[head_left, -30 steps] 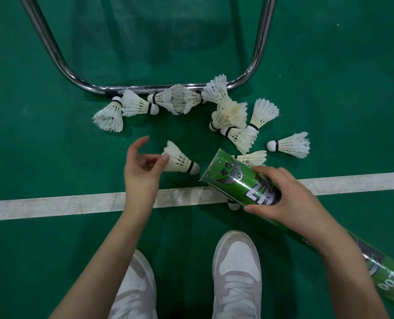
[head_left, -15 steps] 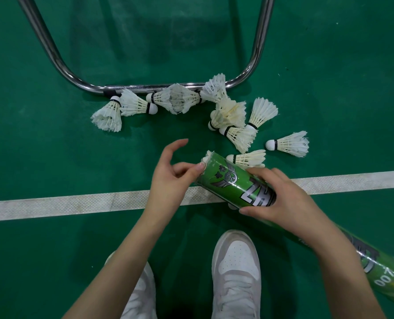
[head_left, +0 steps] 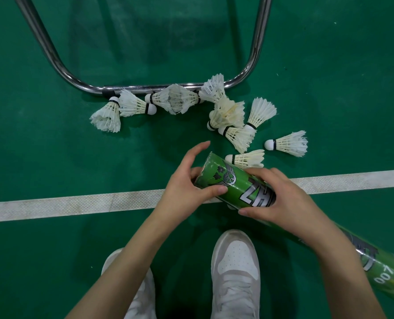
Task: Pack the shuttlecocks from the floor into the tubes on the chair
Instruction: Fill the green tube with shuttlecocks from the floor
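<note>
My right hand [head_left: 281, 199] grips a long green tube [head_left: 235, 183] around its upper part; the tube slants from lower right up to its open end at centre. My left hand [head_left: 182, 183] is at that open end, thumb pressed on the tube's outside, middle fingers over the mouth, index finger raised. No shuttlecock shows in that hand. Several white shuttlecocks lie on the green floor: one [head_left: 246, 158] just behind the tube, one [head_left: 288, 143] to the right, a cluster [head_left: 228, 111], and a row [head_left: 173, 101] along the chair's bar.
The chair's chrome tube frame [head_left: 53, 61] curves across the floor beyond the shuttlecocks. A white court line [head_left: 76, 203] runs left to right under my hands. My two white shoes [head_left: 235, 268] stand below the line.
My left hand carried a shuttlecock from the floor to the tube's mouth; it has gone out of sight there. The hand now closes over the tube's end. My right hand has kept its grip.
</note>
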### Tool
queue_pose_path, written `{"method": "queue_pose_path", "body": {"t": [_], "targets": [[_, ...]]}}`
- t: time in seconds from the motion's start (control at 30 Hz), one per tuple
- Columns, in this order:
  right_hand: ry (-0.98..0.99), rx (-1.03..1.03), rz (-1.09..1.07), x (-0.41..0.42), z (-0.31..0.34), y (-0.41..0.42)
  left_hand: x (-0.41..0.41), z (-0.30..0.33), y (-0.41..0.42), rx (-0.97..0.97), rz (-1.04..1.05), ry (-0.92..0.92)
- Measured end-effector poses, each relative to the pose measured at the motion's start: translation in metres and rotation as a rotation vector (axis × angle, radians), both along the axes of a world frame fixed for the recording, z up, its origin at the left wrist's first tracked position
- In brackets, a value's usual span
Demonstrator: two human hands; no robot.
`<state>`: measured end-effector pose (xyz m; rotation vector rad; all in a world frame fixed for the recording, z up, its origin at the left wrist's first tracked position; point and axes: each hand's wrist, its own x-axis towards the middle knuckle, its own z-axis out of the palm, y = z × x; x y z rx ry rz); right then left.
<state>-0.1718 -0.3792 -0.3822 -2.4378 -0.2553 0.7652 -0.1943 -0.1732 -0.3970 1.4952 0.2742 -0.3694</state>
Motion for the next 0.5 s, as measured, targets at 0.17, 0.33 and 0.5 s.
{"method": "queue_pose_path", "body": {"t": [0.17,0.33,0.5], "targets": [[0.001,-0.007,0.014,0.000,0.000,0.002,0.002,-0.003,0.004,-0.099,-0.042,0.007],[-0.003,-0.013,0.020,0.002,0.001,0.006,0.003,-0.007,0.007,-0.113,-0.047,-0.009],[-0.005,-0.028,0.015,0.007,0.002,0.012,0.008,-0.010,0.021,0.010,0.052,-0.062]]}}
